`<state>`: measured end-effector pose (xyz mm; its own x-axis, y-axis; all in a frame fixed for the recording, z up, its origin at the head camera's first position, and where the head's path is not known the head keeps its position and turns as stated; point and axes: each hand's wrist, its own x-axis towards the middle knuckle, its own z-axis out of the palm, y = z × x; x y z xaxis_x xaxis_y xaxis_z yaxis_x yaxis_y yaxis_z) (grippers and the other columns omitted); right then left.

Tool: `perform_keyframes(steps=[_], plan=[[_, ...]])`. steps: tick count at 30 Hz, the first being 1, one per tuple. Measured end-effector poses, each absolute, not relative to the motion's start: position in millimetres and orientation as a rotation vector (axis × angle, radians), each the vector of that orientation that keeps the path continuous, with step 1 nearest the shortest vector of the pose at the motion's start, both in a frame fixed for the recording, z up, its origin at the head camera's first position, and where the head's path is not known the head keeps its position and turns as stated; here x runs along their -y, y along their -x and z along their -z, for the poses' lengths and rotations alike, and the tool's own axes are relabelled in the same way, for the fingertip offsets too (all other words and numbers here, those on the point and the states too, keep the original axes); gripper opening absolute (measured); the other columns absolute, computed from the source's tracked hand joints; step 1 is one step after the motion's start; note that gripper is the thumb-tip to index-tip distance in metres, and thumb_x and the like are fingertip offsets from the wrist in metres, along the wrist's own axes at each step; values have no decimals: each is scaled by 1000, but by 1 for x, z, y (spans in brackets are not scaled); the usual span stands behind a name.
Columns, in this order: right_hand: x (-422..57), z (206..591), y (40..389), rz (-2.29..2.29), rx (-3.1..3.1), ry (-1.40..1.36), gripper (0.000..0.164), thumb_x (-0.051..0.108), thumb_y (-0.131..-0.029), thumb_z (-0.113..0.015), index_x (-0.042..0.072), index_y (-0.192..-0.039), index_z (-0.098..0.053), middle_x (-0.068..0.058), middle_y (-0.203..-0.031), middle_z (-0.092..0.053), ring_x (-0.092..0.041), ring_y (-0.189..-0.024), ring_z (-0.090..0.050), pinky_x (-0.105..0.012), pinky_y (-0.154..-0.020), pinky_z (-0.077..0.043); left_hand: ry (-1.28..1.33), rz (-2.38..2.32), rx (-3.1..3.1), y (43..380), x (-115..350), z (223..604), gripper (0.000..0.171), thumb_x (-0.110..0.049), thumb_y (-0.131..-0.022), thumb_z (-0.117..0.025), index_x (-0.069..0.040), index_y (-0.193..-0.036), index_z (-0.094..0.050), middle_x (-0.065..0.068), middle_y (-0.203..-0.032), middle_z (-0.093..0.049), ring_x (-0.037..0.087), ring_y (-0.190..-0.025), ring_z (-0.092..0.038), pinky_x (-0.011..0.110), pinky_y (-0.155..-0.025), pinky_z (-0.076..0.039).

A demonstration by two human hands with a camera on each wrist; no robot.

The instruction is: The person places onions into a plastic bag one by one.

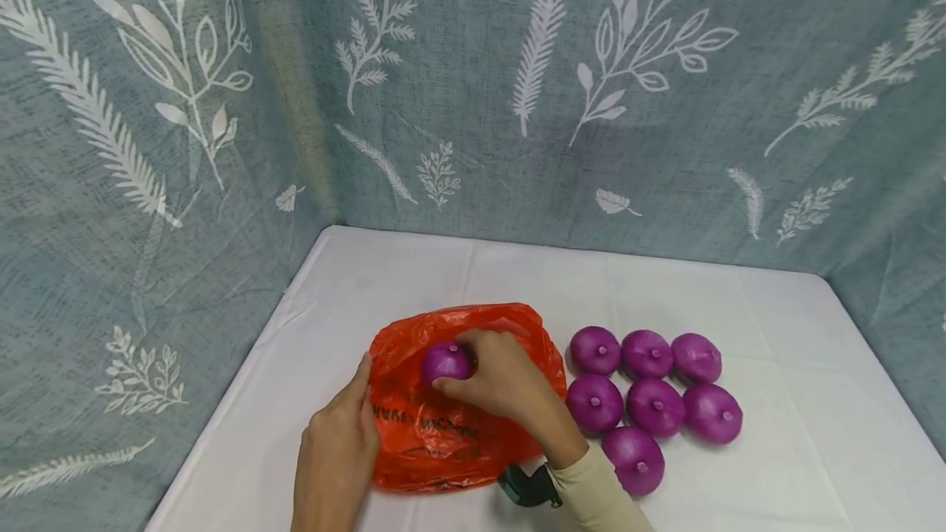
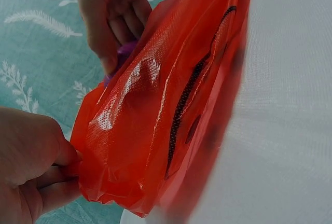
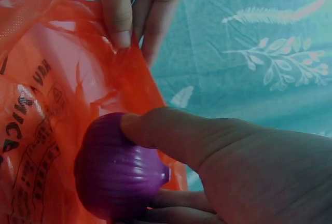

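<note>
A red plastic bag point(image 1: 429, 466) with dark printing lies on the table, its mouth spread wide. My left hand point(image 1: 336, 442) pinches the bag's left edge between thumb and fingers, as the left wrist view shows up close. In my right hand point(image 1: 502, 376) is a purple onion point(image 1: 446, 362), gripped by thumb and fingers at the bag's mouth. The right wrist view shows that onion point(image 3: 116, 167) large, its ribbed side and short stub facing the palm, with the red bag point(image 3: 67, 73) behind it. In the left wrist view the bag hides most of the onion.
Several more purple onions point(image 1: 655, 407) sit in rough rows on the white table point(image 1: 783, 466), right of the bag. A dark strap point(image 1: 528, 485) shows at my right wrist beside a pale sleeve point(image 1: 594, 491). Blue-green leaf-patterned cloth point(image 1: 473, 105) hangs behind and at both sides.
</note>
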<state>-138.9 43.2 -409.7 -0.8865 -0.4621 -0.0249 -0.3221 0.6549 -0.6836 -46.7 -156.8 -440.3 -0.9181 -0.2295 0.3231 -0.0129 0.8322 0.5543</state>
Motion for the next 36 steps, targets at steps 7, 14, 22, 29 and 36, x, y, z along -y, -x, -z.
perform_keyframes(steps=[7, 14, 22, 29, 36], plan=[[-29, 419, 142, 1070, -2700, 605, 58, 34, -88, -88, 3, -133, -69, -8, -114, -77, -18, -96, -74, -31, -80, -65, -181, 807, 2655, 46, 156, 440, 53, 4, -100, -64, 0, -152, -55, 30, -129, -69, 47, -107, -73, 59, -89, -60], [-16, 428, 138, 1139, -2745, 574, 62, 30, -87, -90, 7, -139, -65, -10, -120, -75, -20, -100, -74, -32, -80, -66, -172, 795, 2647, 46, 157, 442, 50, 4, -100, -65, 1, -150, -57, 30, -126, -70, 47, -103, -74, 60, -86, -60], [-7, 442, 138, 1283, -2731, 522, 60, 21, -87, -91, 12, -139, -64, -7, -125, -74, -21, -105, -74, -35, -83, -66, -93, 797, 2575, 45, 160, 445, 51, 7, -97, -67, 0, -148, -60, 29, -119, -74, 45, -96, -76, 61, -82, -62], [1, 453, 138, 1373, -2757, 500, 60, 22, -86, -90, 16, -140, -63, -4, -126, -75, -18, -112, -74, -35, -90, -64, -78, 807, 2570, 46, 162, 445, 50, 6, -98, -66, 0, -148, -60, 29, -119, -73, 45, -96, -76, 61, -82, -62], [7, 463, 136, 1388, -2782, 522, 55, 25, -87, -90, 14, -134, -63, -6, -117, -77, -18, -104, -76, -34, -84, -65, -109, 805, 2606, 46, 161, 444, 51, 6, -98, -67, 0, -148, -59, 29, -121, -73, 45, -99, -76, 59, -84, -62]])
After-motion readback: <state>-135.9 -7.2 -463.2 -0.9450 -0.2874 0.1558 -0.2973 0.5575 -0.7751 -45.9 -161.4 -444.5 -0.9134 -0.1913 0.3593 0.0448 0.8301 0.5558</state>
